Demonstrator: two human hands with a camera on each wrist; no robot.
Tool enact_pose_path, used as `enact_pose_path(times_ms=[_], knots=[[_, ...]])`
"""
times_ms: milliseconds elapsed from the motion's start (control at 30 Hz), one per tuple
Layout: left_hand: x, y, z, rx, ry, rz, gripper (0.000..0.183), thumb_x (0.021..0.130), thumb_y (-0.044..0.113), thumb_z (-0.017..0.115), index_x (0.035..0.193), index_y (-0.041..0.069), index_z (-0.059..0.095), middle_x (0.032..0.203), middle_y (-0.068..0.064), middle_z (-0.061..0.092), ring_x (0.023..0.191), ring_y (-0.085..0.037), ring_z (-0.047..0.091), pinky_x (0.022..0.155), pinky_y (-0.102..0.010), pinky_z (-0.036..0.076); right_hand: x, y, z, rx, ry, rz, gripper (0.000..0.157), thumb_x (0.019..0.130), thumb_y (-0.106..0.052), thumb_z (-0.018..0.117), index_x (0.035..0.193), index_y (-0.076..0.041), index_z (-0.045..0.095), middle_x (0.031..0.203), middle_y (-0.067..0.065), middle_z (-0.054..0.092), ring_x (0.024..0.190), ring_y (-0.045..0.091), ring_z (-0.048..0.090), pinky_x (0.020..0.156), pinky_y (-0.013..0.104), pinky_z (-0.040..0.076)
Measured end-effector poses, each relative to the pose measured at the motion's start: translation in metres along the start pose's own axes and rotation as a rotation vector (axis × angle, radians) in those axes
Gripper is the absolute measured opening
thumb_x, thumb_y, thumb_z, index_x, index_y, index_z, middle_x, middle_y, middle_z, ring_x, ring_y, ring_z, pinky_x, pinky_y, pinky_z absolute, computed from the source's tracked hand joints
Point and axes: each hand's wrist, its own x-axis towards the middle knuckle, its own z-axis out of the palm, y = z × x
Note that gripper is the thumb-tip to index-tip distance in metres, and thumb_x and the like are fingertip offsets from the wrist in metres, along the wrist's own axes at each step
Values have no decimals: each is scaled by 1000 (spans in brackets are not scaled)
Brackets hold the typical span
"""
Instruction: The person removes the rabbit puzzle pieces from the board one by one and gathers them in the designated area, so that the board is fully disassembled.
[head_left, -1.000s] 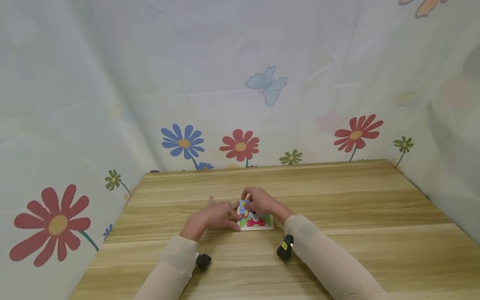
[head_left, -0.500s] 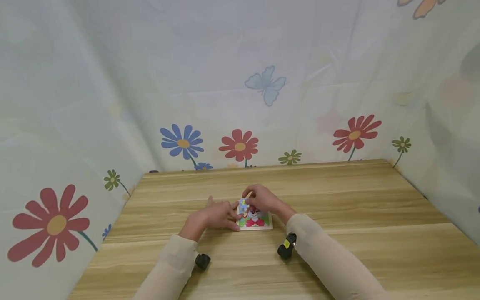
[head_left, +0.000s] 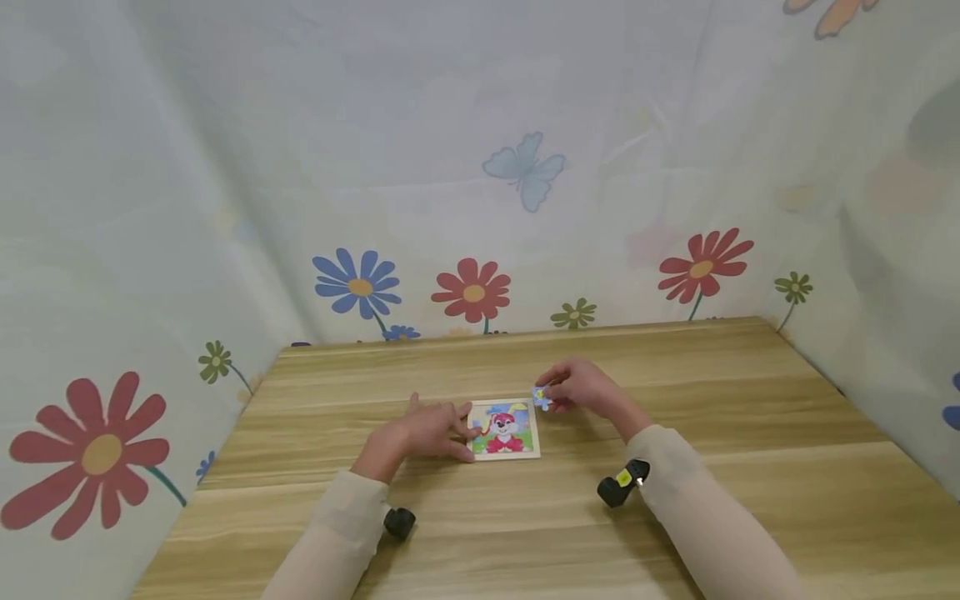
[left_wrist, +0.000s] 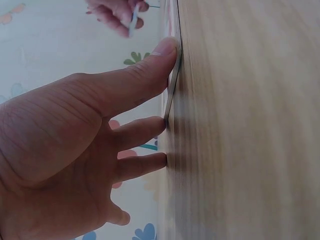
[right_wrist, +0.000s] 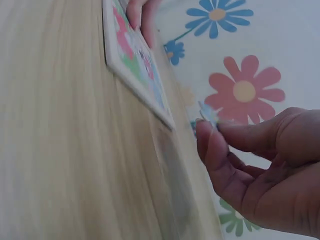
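Note:
A small square jigsaw puzzle (head_left: 504, 443) in a pale frame lies on the table, its picture a pink-and-white cartoon animal on green and blue. My left hand (head_left: 429, 430) rests at the puzzle's left side. In the left wrist view its thumb (left_wrist: 162, 52) presses the puzzle's edge, and other fingertips touch down along it, extended. Just past the puzzle's upper right corner, my right hand (head_left: 588, 388) pinches a blue puzzle piece (head_left: 539, 402) between thumb and fingers. The right wrist view shows that piece (right_wrist: 206, 112) held above the table, partly covered by the fingertips.
The wood-grain table (head_left: 480, 525) reaches back to a white curtain (head_left: 420, 183) printed with flowers and butterflies. A black wrist camera (head_left: 400, 523) sits at the left cuff and another wrist camera (head_left: 617, 490) at the right.
My right hand has lifted the blue piece off the puzzle's upper left and carried it right, past the frame, uncovering the picture. The left hand stays at the left edge.

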Motion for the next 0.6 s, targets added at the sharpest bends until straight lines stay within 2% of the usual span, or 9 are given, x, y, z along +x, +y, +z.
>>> enact_pose_path(times_ms=[133,300,500,600], knots=[[0,-1,0,9,2,-2,48,83,46,78,128,28,70,157,-5,38,146,-31,33,107,-77,-4,-10,12,-11,-93,18,12,23,92,6,64,115,12,68,92,14,71,68,16,67,66,32,59],[-1,-1,-1,0,-5,-14,49,82,47,79,127,30,69,157,-4,37,146,-30,31,107,-77,-4,-16,18,-10,-193,1,-24,28,85,12,68,112,19,66,93,19,72,69,18,69,65,33,60],[0,-1,0,-3,-4,-5,50,82,48,78,127,29,69,157,-4,38,146,-31,32,107,-77,-4,-16,18,-4,-484,45,-131,26,83,4,74,109,10,72,100,18,73,85,22,68,78,37,57],[0,-1,0,-3,1,-3,49,82,48,78,127,29,70,157,-5,38,146,-31,33,107,-77,-4,-14,20,-2,-551,64,-141,25,86,0,74,110,7,73,104,18,73,98,28,68,87,41,54]])
